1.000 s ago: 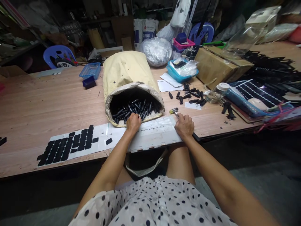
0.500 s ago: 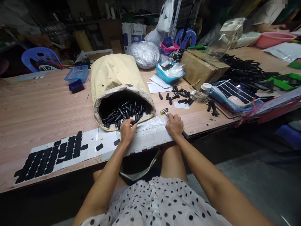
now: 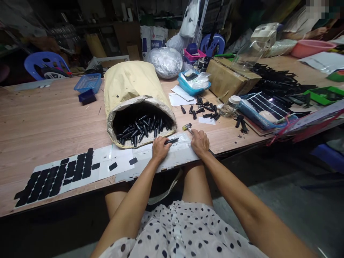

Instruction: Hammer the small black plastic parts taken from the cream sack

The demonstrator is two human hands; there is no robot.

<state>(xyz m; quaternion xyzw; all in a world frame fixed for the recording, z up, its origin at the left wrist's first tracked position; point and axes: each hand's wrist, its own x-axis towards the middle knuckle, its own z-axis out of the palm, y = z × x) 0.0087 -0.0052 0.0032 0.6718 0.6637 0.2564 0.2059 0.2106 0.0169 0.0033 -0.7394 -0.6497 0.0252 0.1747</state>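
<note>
My left hand (image 3: pixel 160 147) is closed on a slim black cylindrical piece (image 3: pixel 172 141), pinched at its left end, over the white board (image 3: pixel 177 154) at the table's front edge. My right hand (image 3: pixel 200 142) grips a small hammer (image 3: pixel 187 127) whose yellowish-tipped head points away from me; the dark handle end shows behind the wrist. Just beyond my left hand, a cream sack (image 3: pixel 134 77) lies on its side, mouth towards me, with many similar black pieces (image 3: pixel 145 127) inside. More loose black pieces (image 3: pixel 206 109) are scattered to the right of the sack.
Flat black rounded pads (image 3: pixel 55 178) lie on white sheets at the left front. A blue basket (image 3: pixel 88 83) stands behind them. On the right are a cardboard box (image 3: pixel 228 79), a turquoise basket (image 3: pixel 186 89) and a dark heap of parts (image 3: pixel 276 79). At far right, another person's arm (image 3: pixel 309 34) shows.
My left hand has drawn one black piece out of the sack's mouth and moved it right onto the white board. My right hand keeps hold of the hammer. The view has swung right.
</note>
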